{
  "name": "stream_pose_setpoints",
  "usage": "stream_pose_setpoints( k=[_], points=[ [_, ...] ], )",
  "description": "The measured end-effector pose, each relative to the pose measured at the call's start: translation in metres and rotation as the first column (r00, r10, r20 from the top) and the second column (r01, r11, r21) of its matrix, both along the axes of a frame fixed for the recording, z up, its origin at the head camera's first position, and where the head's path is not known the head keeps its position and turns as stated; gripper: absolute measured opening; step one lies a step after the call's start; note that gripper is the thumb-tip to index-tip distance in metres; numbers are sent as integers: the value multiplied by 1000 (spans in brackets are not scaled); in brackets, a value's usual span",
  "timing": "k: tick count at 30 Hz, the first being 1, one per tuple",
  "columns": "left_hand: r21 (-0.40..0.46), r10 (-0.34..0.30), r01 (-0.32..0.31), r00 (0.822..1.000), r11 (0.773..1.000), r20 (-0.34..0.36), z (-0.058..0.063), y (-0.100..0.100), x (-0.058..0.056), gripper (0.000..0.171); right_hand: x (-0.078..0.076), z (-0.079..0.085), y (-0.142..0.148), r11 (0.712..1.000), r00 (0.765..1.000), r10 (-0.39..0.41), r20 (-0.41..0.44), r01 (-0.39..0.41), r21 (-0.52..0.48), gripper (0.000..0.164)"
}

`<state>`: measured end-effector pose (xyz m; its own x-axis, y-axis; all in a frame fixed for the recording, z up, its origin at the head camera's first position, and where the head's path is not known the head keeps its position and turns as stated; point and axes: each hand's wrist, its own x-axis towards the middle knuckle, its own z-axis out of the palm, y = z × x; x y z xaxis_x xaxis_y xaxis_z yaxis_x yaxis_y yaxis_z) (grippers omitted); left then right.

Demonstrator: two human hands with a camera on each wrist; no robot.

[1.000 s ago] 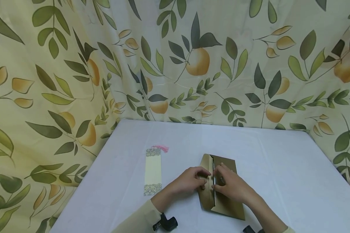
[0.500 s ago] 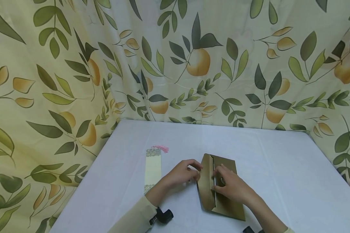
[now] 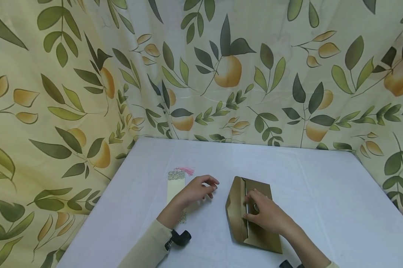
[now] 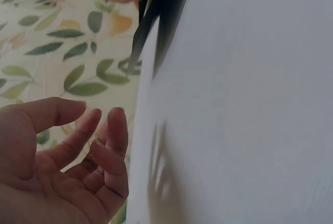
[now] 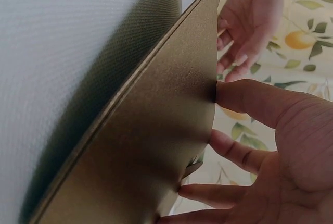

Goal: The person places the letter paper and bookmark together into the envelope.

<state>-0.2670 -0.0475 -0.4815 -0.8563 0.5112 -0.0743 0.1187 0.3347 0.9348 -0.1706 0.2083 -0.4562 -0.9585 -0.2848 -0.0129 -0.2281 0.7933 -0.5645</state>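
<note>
A gold-brown envelope [image 3: 265, 234] lies on the white table with its pointed flap [image 3: 234, 212] folded out to the left. A thin white edge shows along its opening. My right hand [image 3: 268, 214] rests on it; in the right wrist view, the thumb and spread, nearly straight fingertips press its face near the opening. A small raised piece [image 5: 193, 170] stands out beside those fingers. Left of the envelope is a cream bookmark [image 3: 176, 188] with patterned ends and a pink tassel [image 3: 187, 171]. My left hand [image 3: 195, 190], fingers loosely bent and holding nothing, hovers beside the bookmark, while its wrist covers part of it.
A white cloth covers the table [image 3: 322, 201]. Behind and to the left hangs a curtain [image 3: 201, 74] printed with leaves and orange fruit. Black wrist cameras [image 3: 179, 238] are strapped over the sleeves.
My left hand has let go of the envelope's flap area and moved left and up toward the bookmark. The flap has risen slightly outward. My right hand has stayed on the envelope.
</note>
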Motion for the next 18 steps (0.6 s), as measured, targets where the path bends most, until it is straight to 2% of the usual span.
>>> stream_pose_setpoints(
  k=[6, 11, 18],
  points=[
    [-24, 32, -32, 999, 999, -7, -4, -21, -13, 22, 1, 0, 1, 1000, 1000, 7, -2, -7, -22, 34],
    [-56, 40, -40, 999, 998, -1, -5, -36, -19, 23, 0, 0, 0, 1000, 1000, 8, 6, -8, -16, 35],
    [-141, 100, -110, 992, 984, -75, -2, -58, -24, 22, -1, 1, -2, 1000, 1000, -11, 27, 11, 6, 36]
  ],
)
